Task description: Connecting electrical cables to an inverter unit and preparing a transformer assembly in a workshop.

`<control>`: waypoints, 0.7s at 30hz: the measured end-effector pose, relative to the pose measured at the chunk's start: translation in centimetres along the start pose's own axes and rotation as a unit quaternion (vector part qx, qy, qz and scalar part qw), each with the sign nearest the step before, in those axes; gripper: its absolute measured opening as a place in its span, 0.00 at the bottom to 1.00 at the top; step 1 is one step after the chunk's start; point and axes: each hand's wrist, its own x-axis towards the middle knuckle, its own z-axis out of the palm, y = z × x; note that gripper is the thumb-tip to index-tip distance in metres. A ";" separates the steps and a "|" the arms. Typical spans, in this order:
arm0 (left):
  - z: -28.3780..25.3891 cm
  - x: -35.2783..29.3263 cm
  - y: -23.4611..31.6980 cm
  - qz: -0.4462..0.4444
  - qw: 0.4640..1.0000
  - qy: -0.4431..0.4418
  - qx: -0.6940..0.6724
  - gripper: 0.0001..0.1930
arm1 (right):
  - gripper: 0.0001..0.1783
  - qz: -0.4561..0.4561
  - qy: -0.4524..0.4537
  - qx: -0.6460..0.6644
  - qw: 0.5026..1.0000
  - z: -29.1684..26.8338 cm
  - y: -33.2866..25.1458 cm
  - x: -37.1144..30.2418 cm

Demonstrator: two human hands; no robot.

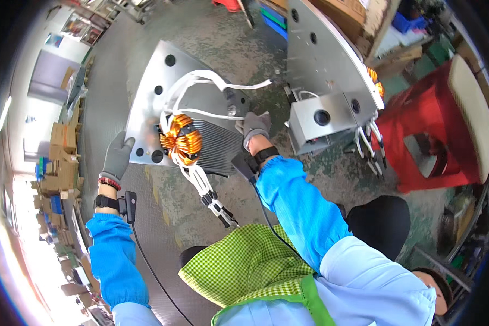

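Note:
A silvery metal panel with round black-rimmed holes is in front of me, apparently lifted off the floor. It carries a finned heat sink, a copper-wound toroidal coil and thick white cables. From the coil a bundle of white leads with black ends hangs toward me. My gloved left hand grips the panel's left edge, thumb on the near face. My gloved right hand closes on the opposite side, beside the heat sink and a white cable; its fingertips are partly hidden.
To the right stands a second metal panel with a box-shaped housing and hanging white leads. Beyond it is a red plastic stool. Cardboard boxes line the far left. Black cords run from both my wrist straps.

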 end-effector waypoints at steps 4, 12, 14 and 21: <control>0.3 0.4 -0.6 0.015 1.000 -0.008 -0.011 0.18 | 0.14 -0.302 -0.051 -0.680 0.666 -0.3 -1.7 -4.9; 1.1 1.3 -3.1 -0.027 0.999 -0.020 0.025 0.22 | 0.21 -0.188 -0.284 -0.637 0.691 2.2 -2.6 -12.7; 1.3 1.4 -3.7 -0.015 0.989 0.052 0.139 0.23 | 0.21 -0.138 -0.301 -0.696 0.637 3.0 -2.3 -11.9; 1.9 1.1 -4.9 -0.002 0.990 0.105 0.094 0.22 | 0.13 -0.209 -0.283 -0.719 0.599 3.4 -0.3 -11.8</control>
